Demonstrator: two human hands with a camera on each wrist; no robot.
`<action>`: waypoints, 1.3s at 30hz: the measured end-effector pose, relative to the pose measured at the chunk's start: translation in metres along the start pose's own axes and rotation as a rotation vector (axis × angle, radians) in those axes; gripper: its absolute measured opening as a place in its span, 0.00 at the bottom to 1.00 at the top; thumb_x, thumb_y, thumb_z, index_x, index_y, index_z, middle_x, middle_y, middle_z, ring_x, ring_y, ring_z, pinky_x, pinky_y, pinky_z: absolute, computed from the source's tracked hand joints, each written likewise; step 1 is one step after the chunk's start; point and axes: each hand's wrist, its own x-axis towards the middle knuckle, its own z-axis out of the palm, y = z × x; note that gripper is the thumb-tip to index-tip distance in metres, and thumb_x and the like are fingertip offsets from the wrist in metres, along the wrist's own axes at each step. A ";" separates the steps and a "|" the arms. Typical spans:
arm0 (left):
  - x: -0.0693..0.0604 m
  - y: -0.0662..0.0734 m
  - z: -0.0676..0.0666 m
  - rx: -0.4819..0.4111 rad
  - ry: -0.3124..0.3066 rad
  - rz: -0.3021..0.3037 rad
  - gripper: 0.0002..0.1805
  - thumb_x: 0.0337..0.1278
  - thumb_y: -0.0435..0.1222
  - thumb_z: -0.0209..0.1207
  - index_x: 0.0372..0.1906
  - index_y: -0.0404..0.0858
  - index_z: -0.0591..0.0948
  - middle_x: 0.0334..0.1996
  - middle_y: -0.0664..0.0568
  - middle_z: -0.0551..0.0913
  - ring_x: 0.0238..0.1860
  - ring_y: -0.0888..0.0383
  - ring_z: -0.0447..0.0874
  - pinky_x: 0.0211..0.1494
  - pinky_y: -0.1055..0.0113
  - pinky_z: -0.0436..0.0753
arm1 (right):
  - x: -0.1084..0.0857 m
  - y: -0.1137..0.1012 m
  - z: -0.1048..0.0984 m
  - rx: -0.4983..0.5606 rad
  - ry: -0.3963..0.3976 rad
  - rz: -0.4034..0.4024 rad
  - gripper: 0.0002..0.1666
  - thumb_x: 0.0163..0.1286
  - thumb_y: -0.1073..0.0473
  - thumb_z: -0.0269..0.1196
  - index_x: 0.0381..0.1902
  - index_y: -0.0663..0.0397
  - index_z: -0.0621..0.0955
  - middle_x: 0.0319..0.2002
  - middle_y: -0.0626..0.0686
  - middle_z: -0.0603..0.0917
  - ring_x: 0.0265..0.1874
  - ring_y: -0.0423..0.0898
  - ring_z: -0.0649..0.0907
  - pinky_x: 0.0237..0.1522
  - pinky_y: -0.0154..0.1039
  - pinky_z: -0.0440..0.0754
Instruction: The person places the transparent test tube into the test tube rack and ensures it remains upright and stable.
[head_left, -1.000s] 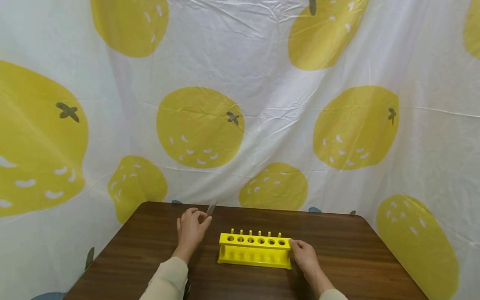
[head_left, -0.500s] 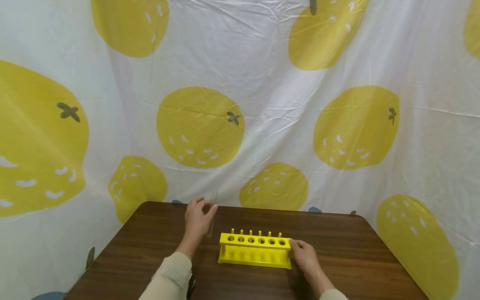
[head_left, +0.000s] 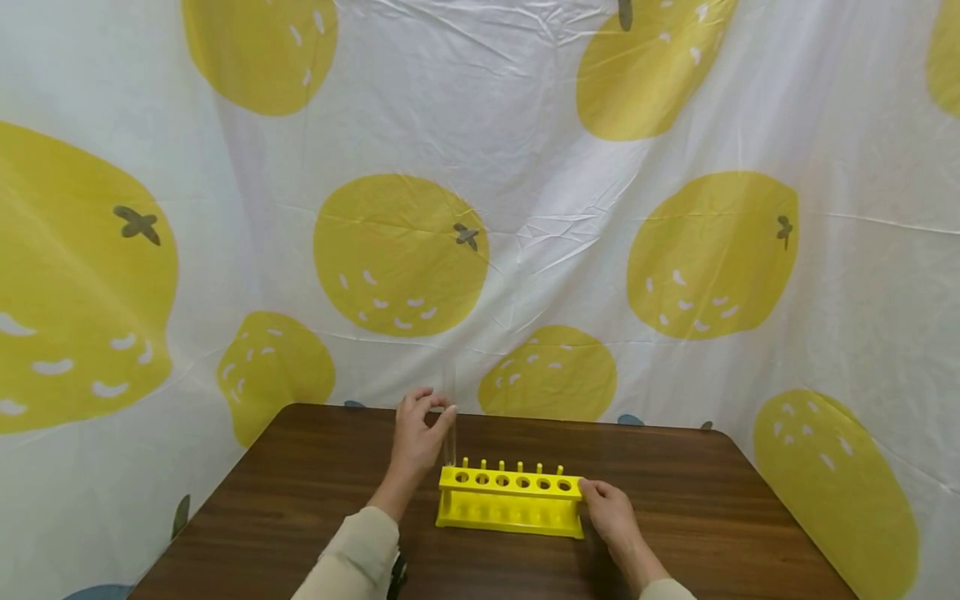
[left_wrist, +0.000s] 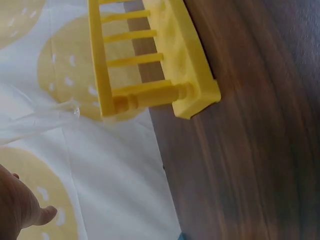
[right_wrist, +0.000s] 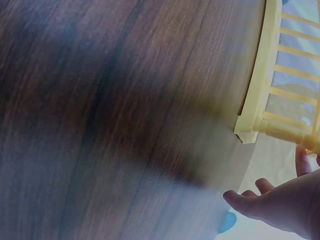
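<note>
My left hand (head_left: 417,437) pinches a clear test tube (head_left: 450,452) between thumb and fingers. The tube stands nearly upright, its lower end by the left end of a yellow test tube rack (head_left: 510,518). In the left wrist view the tube's rounded tip (left_wrist: 76,112) appears just beside the rack's top bar, apart from it. The rack has a row of round holes along the top and upright pegs behind; no tubes show in it. At its right end, my right hand (head_left: 613,518) grips the top bar's corner, with the other fingers partly hidden.
A dark wooden table (head_left: 697,500) with rounded far corners bears the rack. Behind it and at the sides hangs a white curtain (head_left: 540,283) printed with yellow lemons, close to the table's far edge.
My left hand has moved right, toward the rack's left end, and the test tube has turned from slanted to nearly upright. The right hand and the rack have stayed put.
</note>
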 end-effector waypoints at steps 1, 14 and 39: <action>-0.001 0.000 0.002 -0.005 -0.002 0.004 0.08 0.64 0.38 0.64 0.41 0.37 0.85 0.62 0.39 0.72 0.65 0.39 0.64 0.64 0.39 0.66 | 0.000 0.000 0.000 0.000 -0.001 0.001 0.33 0.79 0.46 0.50 0.59 0.76 0.75 0.62 0.73 0.73 0.62 0.71 0.70 0.62 0.64 0.68; -0.014 -0.005 0.015 -0.025 -0.053 -0.004 0.11 0.65 0.42 0.63 0.43 0.38 0.85 0.62 0.40 0.71 0.67 0.38 0.62 0.64 0.37 0.65 | -0.001 -0.001 0.000 -0.002 -0.007 0.022 0.34 0.80 0.46 0.49 0.60 0.75 0.75 0.62 0.73 0.72 0.63 0.71 0.70 0.62 0.64 0.68; -0.037 -0.027 0.018 0.070 -0.108 -0.021 0.10 0.62 0.41 0.65 0.40 0.37 0.85 0.61 0.36 0.73 0.66 0.34 0.62 0.65 0.34 0.62 | -0.001 0.000 0.000 0.011 -0.003 0.021 0.35 0.80 0.44 0.49 0.60 0.75 0.75 0.63 0.73 0.72 0.63 0.71 0.69 0.62 0.64 0.68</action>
